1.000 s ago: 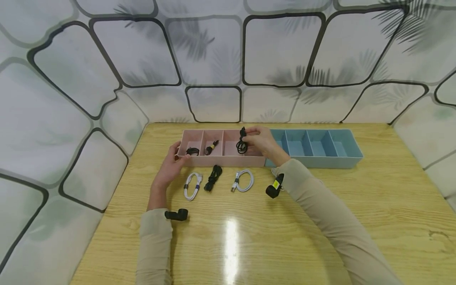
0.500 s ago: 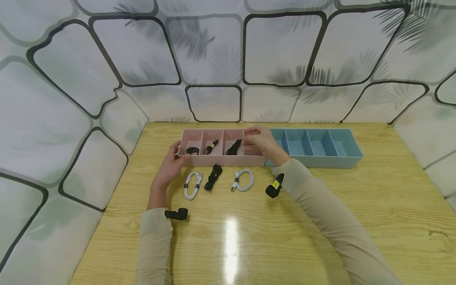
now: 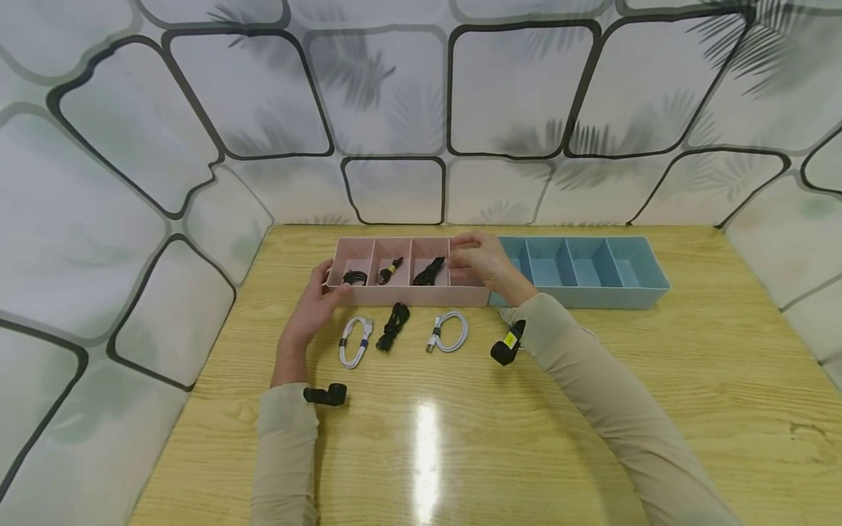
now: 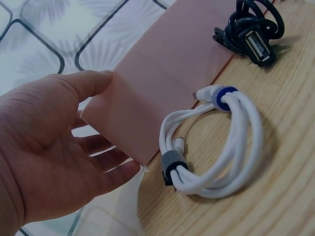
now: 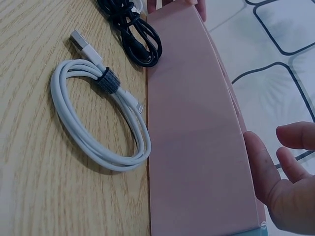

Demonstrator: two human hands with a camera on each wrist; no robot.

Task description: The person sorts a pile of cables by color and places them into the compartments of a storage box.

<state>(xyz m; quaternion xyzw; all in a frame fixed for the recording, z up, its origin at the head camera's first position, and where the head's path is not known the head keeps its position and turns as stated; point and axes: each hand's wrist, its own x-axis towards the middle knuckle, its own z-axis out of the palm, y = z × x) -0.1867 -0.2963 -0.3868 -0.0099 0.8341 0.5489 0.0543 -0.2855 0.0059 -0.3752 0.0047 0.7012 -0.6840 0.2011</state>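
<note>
Three dark cables lie in the pink tray, one per compartment from the left: coiled cable, yellow-banded cable, bunched cable; separation presumably prevents tangling. Left hand grips the tray's left end, thumb at the front wall, likely to steady it. Right hand is over the fourth compartment, fingers loosely bent, nothing seen in them. In front, on the table: left white loop, black bundle, right white loop; both loops strapped, apparently to keep shape
</note>
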